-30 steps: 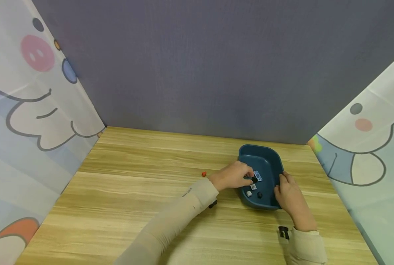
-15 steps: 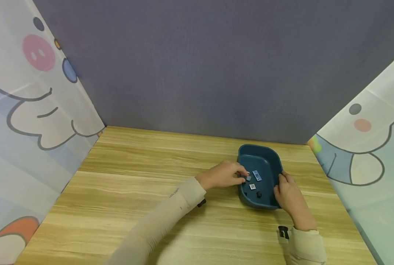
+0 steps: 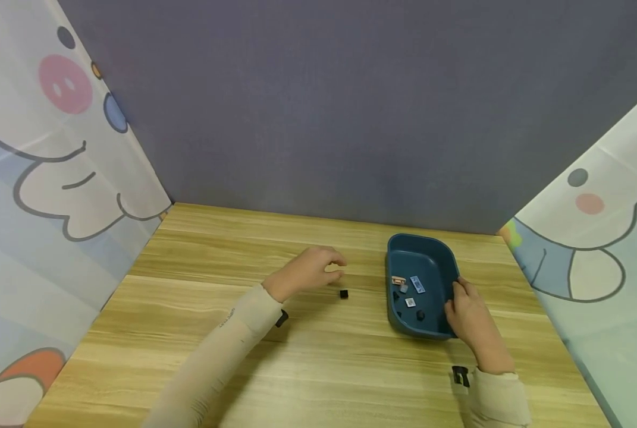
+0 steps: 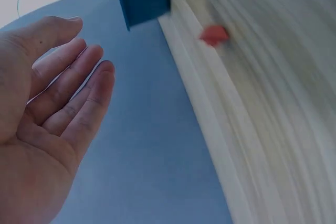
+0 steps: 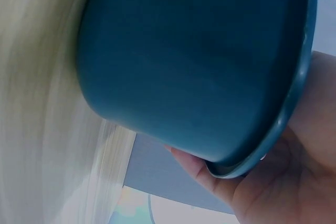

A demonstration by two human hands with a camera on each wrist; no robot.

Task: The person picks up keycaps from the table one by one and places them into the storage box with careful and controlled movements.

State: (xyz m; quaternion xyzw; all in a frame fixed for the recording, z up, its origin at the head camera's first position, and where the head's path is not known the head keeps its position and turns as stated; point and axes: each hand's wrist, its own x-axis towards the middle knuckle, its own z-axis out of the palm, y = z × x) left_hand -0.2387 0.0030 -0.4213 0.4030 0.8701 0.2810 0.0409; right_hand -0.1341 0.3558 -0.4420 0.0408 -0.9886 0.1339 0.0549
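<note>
My left hand (image 3: 308, 270) is held over the table left of the bin, thumb and fingers apart with nothing between them. Its palm and loosely bent fingers (image 4: 86, 114) show in the left wrist view. Just below its fingertips lies a small black cube (image 3: 344, 294); a small red piece (image 4: 214, 35), seen in the left wrist view, is hidden by the hand from the head view. My right hand (image 3: 467, 314) grips the right rim of a dark blue plastic bin (image 3: 430, 246), its fingers bent round the lip.
Inside the bin lie an orange piece (image 3: 398, 280), a pale cube (image 3: 403, 289), a blue-and-white strip (image 3: 417, 285), a white tile (image 3: 410, 302) and several black pieces. A grey panel (image 3: 318, 119) stands along the table's (image 3: 200, 249) back edge, with printed cloths at both sides.
My left hand has drawn out of the bin and moved left over the table. The orange piece and pale cube show in the bin, and the black cube is uncovered. My right hand has kept its hold.
</note>
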